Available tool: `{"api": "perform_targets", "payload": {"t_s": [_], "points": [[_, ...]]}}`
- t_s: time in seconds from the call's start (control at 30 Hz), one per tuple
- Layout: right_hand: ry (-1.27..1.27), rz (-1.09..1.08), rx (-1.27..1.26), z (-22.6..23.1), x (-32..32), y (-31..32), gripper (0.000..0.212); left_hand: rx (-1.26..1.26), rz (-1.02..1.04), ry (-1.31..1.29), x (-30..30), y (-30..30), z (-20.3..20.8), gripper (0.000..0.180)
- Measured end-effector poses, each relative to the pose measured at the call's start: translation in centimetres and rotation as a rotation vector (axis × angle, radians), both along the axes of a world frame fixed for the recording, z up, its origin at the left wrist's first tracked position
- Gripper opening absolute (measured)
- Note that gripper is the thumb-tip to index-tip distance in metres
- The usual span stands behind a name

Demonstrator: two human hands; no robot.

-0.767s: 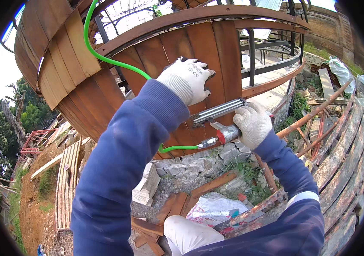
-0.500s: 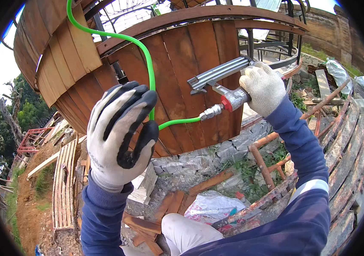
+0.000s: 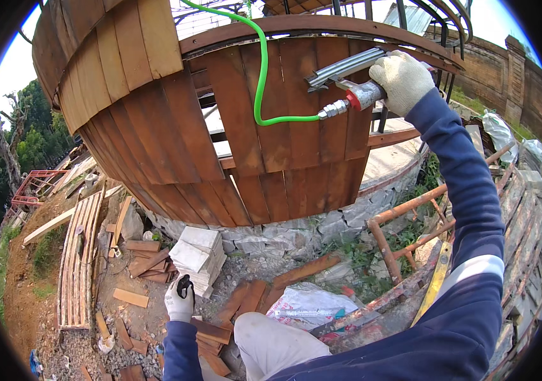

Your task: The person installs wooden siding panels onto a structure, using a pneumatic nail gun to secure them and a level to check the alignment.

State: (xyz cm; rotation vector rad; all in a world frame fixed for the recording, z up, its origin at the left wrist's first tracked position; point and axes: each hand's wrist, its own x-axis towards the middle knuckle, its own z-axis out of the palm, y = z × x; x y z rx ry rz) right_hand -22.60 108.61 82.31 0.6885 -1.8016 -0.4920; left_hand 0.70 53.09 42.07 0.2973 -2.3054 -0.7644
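Note:
My right hand (image 3: pixel 402 82), in a white knit glove, is closed round an air nail gun (image 3: pixel 363 95) with a red ring and a grey ridged magazine. A green air hose (image 3: pixel 261 76) joins it through a metal coupling (image 3: pixel 334 109). The tool is held in front of the curved wall of brown wooden boards (image 3: pixel 289 143), near its upper rail (image 3: pixel 322 24); whether it touches cannot be told. Low down, my left hand (image 3: pixel 180 298), in a white and black glove, has its fingers curled in. Anything inside them is hidden. A stack of pale tiles (image 3: pixel 197 254) stands just beyond it.
Wooden offcuts (image 3: pixel 243 300) and a white sack (image 3: pixel 309 305) lie by my knee. A rusty pipe frame (image 3: pixel 385 247) and a yellow spirit level (image 3: pixel 435 279) are on the right. A gap (image 3: pixel 214 124) shows between the wall boards. Slatted wood (image 3: pixel 80 260) lies left.
My left hand has dropped from in front of the wall to low beside the tiles, its fingers now curled. The nail gun has risen towards the rail in my right hand, and the view has shifted.

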Motion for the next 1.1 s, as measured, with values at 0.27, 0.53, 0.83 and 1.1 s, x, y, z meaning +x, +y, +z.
{"api": "perform_targets", "payload": {"t_s": [0.27,0.53,0.83,1.1], "points": [[0.007,0.016,0.018,-0.3,1.2,-2.0,0.032,0.020,0.107,-0.174,2.8,-3.4,-5.7,0.030],[-0.029,0.016,0.050,-0.3,1.3,-3.6,0.031,0.113,0.065,-0.080,3.0,-4.1,-5.6,0.028],[-0.016,-0.023,0.034,0.2,1.4,-5.0,0.034,0.079,0.103,-0.128,3.8,-3.6,-4.4,0.027],[-0.044,0.223,-0.251,-11.3,5.6,-7.7,0.035,0.099,0.061,-0.091,5.3,-4.0,-3.2,0.028]]}}
